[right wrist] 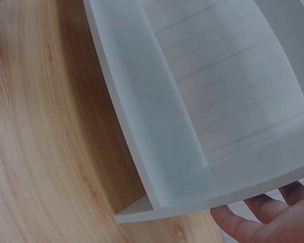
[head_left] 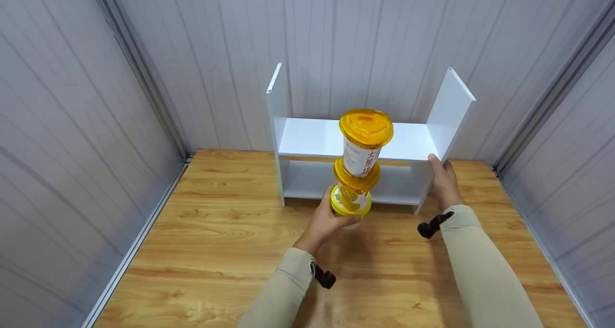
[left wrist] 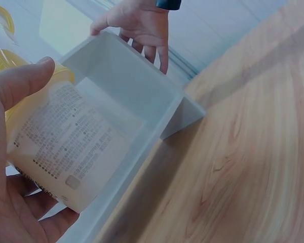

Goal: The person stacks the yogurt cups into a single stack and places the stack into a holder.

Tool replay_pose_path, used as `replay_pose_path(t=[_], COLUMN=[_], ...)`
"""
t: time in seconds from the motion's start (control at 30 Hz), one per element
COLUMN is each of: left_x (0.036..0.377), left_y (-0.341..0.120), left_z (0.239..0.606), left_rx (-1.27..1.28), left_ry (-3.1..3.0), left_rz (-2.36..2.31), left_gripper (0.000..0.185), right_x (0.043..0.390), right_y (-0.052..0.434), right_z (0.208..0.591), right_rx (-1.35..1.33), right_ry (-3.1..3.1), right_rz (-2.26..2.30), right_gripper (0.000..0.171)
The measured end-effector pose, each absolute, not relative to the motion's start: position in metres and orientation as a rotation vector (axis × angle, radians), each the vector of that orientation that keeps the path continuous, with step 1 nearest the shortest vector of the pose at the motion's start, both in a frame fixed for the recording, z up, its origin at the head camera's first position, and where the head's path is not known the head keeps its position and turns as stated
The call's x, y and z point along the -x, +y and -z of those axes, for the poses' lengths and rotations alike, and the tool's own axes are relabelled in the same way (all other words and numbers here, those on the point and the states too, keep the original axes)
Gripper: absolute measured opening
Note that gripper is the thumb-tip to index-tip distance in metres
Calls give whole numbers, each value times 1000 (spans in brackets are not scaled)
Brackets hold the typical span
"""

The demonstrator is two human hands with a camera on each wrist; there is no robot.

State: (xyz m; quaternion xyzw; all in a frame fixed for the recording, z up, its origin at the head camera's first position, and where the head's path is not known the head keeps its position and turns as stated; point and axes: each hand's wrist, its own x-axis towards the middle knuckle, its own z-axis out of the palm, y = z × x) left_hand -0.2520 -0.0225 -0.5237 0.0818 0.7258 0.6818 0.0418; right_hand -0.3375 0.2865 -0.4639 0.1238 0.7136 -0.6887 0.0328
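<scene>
Left hand [head_left: 326, 220] grips the bottom cup of a stack of cups [head_left: 359, 164] w/ yellow lids, fingers & thumb curled round it; stack is held up off the wooden table [head_left: 202, 251], just in front of the white shelf [head_left: 312, 138], leaning a bit to the right. Right hand [head_left: 443, 181] rests on the shelf's right side panel, fingers straight against it, thumb at the panel's front edge

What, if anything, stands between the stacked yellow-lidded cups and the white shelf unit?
Nothing visible does. The left hand holds the stack of yellow-lidded cups before the white shelf unit, whose boards look bare; the right hand rests on its side panel.
</scene>
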Motion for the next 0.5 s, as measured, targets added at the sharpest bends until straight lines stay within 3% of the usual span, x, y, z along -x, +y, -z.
replay_pose_path(t=[0.5], left_x=[257], left_y=[-21], left_z=[507], left_rx=[-307], left_ry=[2223], left_rz=[-2059], left_gripper=[104], right_x=[326], right_y=[280], right_z=[444], right_rx=[-372], right_ry=[2179], right_rz=[2092], right_gripper=[88])
